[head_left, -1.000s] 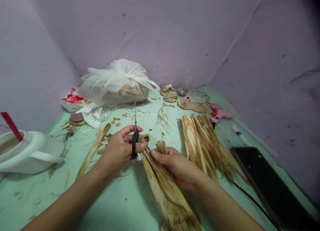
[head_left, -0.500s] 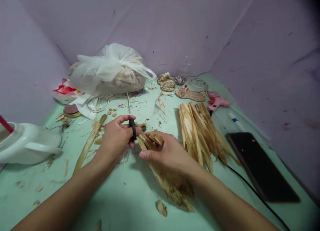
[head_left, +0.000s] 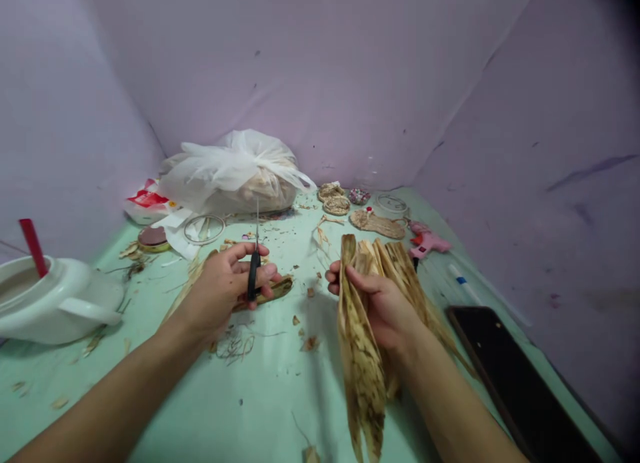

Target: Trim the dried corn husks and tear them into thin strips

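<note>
My left hand (head_left: 220, 283) is closed on a pair of scissors (head_left: 254, 276) with black handles, its thin blades pointing away from me. Beneath those fingers a piece of dried husk (head_left: 280, 288) sticks out to the right; whether the hand touches it I cannot tell. My right hand (head_left: 385, 303) pinches a dried corn husk (head_left: 360, 349) near its upper end, and the speckled brown, split lower part hangs toward me. Just behind that hand lies a pile of dried husks (head_left: 407, 269).
A knotted plastic bag (head_left: 235, 176) stands at the back, near woven sandal shapes (head_left: 377, 224). On the right are a pink glue gun (head_left: 430, 243), a marker (head_left: 465, 286) and a black phone (head_left: 515, 383). A white jug (head_left: 75, 296) stands left. Husk scraps litter the green table (head_left: 240, 416).
My right hand has moved right, away from the scissors, and the husk now hangs upright in it. My left hand keeps the scissors. The view has tilted up slightly.
</note>
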`<state>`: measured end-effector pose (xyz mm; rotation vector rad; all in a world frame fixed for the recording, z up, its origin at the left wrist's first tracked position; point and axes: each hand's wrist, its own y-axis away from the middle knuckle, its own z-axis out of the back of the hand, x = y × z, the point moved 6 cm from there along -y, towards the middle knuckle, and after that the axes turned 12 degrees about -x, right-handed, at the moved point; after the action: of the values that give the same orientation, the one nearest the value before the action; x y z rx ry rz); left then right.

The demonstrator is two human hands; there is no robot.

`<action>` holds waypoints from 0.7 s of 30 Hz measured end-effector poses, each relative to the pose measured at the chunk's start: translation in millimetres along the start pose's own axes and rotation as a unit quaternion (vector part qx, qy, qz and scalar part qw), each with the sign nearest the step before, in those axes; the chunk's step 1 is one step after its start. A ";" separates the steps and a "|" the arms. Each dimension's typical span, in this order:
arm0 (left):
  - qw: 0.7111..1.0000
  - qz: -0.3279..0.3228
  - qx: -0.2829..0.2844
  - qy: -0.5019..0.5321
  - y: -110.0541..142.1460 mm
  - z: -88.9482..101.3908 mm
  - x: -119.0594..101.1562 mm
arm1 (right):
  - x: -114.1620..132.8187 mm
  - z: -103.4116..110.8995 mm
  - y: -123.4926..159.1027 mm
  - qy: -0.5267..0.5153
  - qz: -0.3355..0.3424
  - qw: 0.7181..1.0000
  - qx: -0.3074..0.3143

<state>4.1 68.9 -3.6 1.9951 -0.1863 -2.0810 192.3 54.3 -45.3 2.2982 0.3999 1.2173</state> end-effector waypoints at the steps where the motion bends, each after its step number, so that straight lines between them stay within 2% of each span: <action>1: 1.000 -0.005 0.009 -0.009 0.1 0.3 0.1 | 2.1 1.7 -1.9 -0.020 -0.009 1.000 0.003; 6: 0.995 -0.042 0.077 -0.055 4.6 -3.7 3.1 | -2.5 -2.5 -1.5 -0.037 -0.062 0.996 0.061; 10: 0.989 -0.038 0.121 -0.072 8.5 -5.7 4.9 | -7.8 -8.7 3.5 0.002 -0.054 0.996 0.074; 15: 0.983 -0.004 0.133 -0.123 10.2 -2.7 5.1 | -10.4 -10.8 2.7 0.088 0.030 0.994 0.055; 18: 0.977 0.011 0.156 -0.146 10.4 -0.8 7.7 | -9.7 -12.8 2.5 0.178 0.082 0.979 0.053; 21: 0.967 -0.007 0.187 -0.174 11.5 0.3 10.5 | -5.7 -12.3 2.7 0.230 0.135 0.963 0.021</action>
<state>4.5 55.0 -10.7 1.7908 -0.6779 -2.5472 179.0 53.0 -41.9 2.1376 0.2758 1.9078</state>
